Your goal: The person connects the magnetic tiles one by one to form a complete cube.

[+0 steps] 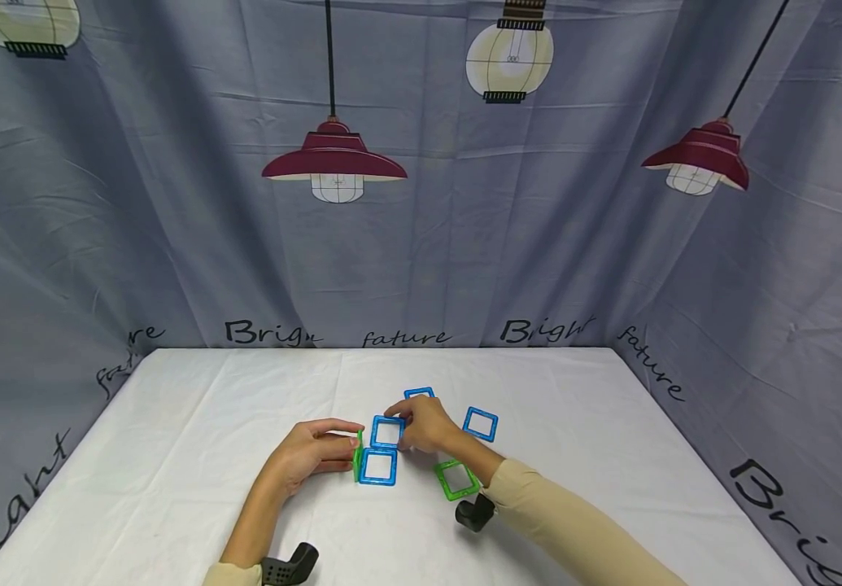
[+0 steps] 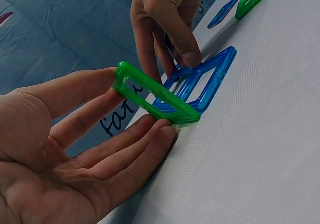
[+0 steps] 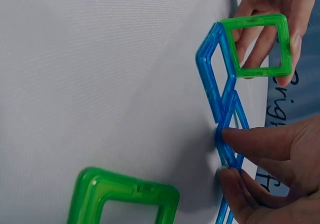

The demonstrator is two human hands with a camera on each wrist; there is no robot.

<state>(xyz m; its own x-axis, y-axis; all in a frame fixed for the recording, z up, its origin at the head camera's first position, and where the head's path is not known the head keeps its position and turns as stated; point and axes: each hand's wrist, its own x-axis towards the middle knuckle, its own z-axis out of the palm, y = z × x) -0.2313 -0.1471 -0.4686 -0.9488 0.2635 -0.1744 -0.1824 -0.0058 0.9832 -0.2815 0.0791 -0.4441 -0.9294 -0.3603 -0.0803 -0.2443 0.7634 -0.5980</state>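
My left hand (image 1: pixel 347 448) holds a green square tile (image 1: pixel 357 457) upright on its edge, thumb on top and fingers below, against the left side of a blue square tile (image 1: pixel 378 467) lying flat. The left wrist view shows the green tile (image 2: pixel 155 97) touching that blue tile (image 2: pixel 212 82). My right hand (image 1: pixel 400 423) pinches the edge of a second blue tile (image 1: pixel 387 431) that joins the first from behind. In the right wrist view its fingertips (image 3: pixel 227 134) close on this blue tile (image 3: pixel 231 126), which looks slightly tilted.
On the white table (image 1: pixel 194 456) lie a loose green square tile (image 1: pixel 457 478) by my right forearm, a blue tile (image 1: pixel 481 424) to the right and another blue tile (image 1: pixel 419 393) behind my right hand. A grey printed curtain (image 1: pixel 421 244) surrounds the table.
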